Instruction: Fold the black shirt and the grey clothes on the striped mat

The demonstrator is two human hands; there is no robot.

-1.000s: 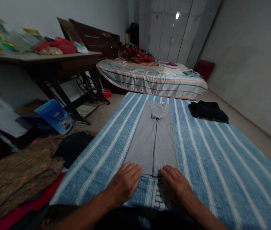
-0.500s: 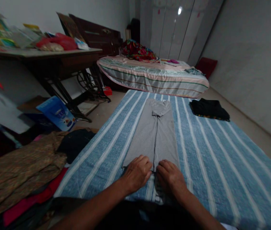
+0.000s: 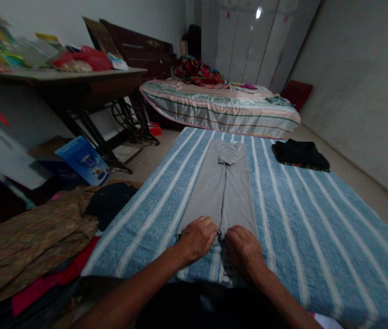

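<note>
A grey short-sleeved shirt (image 3: 205,192) lies lengthwise with both sides folded in, so their edges meet along a middle line. Its sleeve part is at the far end. At the near hem, my left hand (image 3: 197,238) has its fingers curled over the left half of the cloth. Just across the middle line, my right hand (image 3: 245,249) grips the right half the same way, fingertips bent down. My fingers hide part of the hem. Under the shirt spreads a blue cover with white stripes (image 3: 293,237).
Folded black clothes (image 3: 300,156) lie at the far right of the cover. A heap of clothes (image 3: 43,233) sits to the left, below a sewing-machine table (image 3: 111,75) and beside a blue box (image 3: 84,160). Beyond stands a bed with a shiny striped sheet (image 3: 214,107).
Both hands have shifted slightly away from my body along with the near hem, the left a little more. The rest of the shirt lies as before.
</note>
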